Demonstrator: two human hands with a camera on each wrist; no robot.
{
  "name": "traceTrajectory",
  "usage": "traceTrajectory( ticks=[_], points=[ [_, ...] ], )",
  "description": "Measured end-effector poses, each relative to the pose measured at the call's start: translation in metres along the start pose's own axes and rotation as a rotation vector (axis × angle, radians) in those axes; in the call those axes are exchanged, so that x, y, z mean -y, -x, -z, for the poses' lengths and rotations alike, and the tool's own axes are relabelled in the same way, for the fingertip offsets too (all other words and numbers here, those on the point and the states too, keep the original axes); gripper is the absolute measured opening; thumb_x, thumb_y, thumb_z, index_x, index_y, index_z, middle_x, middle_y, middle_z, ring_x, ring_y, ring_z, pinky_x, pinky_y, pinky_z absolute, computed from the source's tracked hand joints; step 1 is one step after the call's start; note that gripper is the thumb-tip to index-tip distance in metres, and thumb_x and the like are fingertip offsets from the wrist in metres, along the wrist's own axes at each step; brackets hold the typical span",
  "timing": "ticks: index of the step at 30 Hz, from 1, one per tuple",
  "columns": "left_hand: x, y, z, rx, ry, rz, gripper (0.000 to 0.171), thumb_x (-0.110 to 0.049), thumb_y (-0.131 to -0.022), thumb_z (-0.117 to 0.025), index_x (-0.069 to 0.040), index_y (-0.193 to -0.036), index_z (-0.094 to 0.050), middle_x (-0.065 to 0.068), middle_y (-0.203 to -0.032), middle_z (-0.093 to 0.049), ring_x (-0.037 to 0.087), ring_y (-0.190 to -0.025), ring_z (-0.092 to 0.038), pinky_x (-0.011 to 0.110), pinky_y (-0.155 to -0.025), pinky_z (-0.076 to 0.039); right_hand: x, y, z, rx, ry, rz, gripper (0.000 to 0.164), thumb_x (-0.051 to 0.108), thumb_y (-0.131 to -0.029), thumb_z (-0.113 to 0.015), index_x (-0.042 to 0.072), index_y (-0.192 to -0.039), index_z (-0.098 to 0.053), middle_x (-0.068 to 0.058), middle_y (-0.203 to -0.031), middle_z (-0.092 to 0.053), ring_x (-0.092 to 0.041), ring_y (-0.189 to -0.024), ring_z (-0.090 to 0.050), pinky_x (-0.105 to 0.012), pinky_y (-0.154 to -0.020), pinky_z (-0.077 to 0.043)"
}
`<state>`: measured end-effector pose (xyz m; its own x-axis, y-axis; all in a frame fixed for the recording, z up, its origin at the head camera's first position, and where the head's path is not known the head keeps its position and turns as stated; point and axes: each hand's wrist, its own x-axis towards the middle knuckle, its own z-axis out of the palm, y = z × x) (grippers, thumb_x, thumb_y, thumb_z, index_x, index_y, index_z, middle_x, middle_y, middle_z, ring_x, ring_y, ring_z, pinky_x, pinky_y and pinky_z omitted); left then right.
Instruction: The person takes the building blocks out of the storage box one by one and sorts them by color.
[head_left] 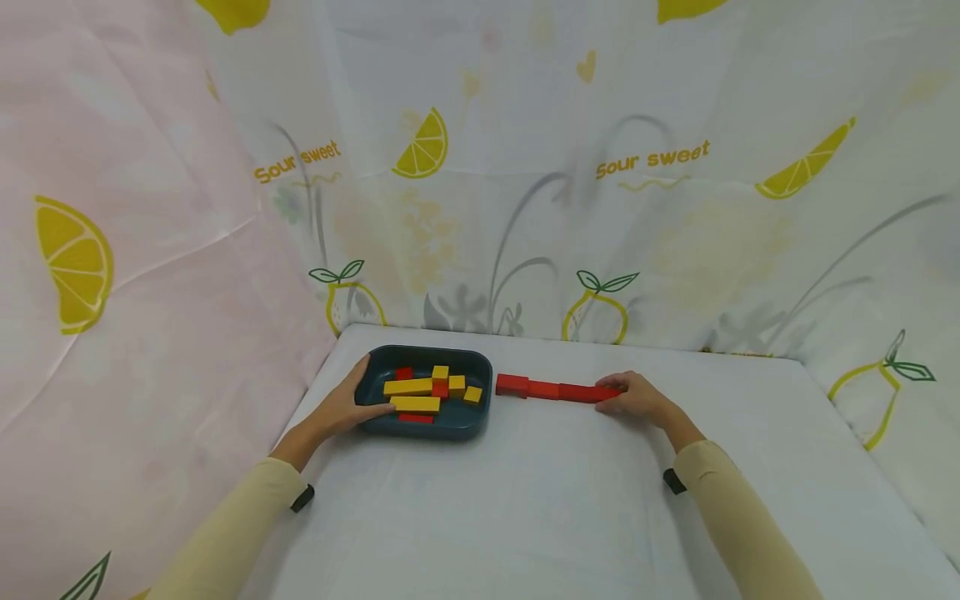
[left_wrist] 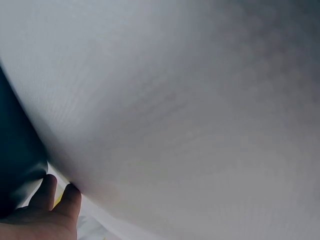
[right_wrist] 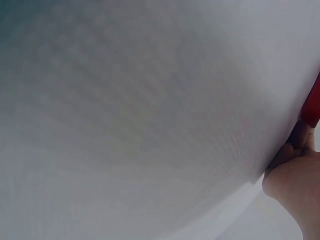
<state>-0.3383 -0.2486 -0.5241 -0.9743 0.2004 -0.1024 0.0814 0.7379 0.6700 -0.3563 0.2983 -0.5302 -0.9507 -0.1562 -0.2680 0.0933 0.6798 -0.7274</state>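
Observation:
My left hand point(head_left: 343, 410) grips the left end of a dark blue tray point(head_left: 431, 432), its thumb over the rim and fingers along the outer side. Inside the tray lie several wooden blocks, among them a long yellow block point(head_left: 408, 387), a yellow cube point(head_left: 472, 395) and a red block point(head_left: 404, 373). To the right of the tray, red blocks point(head_left: 543, 389) form a row on the table. At the row's right end, my right hand point(head_left: 637, 396) pinches a red block point(head_left: 588, 393) between thumb and fingers. In the right wrist view, that red block point(right_wrist: 312, 105) shows only partly.
A white cloth covers the table point(head_left: 525, 508). Behind it hangs a printed curtain point(head_left: 487, 217) with lemon drawings, close to the table's back edge. A pink cloth point(head_left: 150, 333) hangs on the left side.

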Motion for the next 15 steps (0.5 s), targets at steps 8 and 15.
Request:
traceTrajectory(
  ticks=[8,15],
  points=[
    [-0.0005,-0.0003,0.0002,-0.007,0.014,-0.008,0.121,-0.061,-0.079,-0.073,-0.017,-0.16,0.006,0.019,-0.166,-0.003,0.044,-0.147,-0.018,0.068,-0.115,-0.019,0.0014,-0.0005,0.0013,0.003,0.01,-0.01,0.056,0.03,-0.085,-0.077,0.011,-0.134,-0.06,-0.017,-0.139,-0.048,-0.034,-0.124,-0.042,-0.048,-0.096,-0.047],
    [0.0013,-0.0013,0.0,-0.004,0.011,-0.009,0.122,-0.061,-0.079,-0.073,-0.016,-0.16,0.006,0.019,-0.166,-0.003,0.043,-0.148,-0.018,0.068,-0.115,-0.019,0.0036,0.0009,0.0017,0.022,-0.002,-0.024,0.06,0.034,-0.085,-0.076,0.011,-0.137,-0.057,-0.017,-0.14,-0.049,-0.033,-0.123,-0.043,-0.044,-0.094,-0.049]
  ],
)
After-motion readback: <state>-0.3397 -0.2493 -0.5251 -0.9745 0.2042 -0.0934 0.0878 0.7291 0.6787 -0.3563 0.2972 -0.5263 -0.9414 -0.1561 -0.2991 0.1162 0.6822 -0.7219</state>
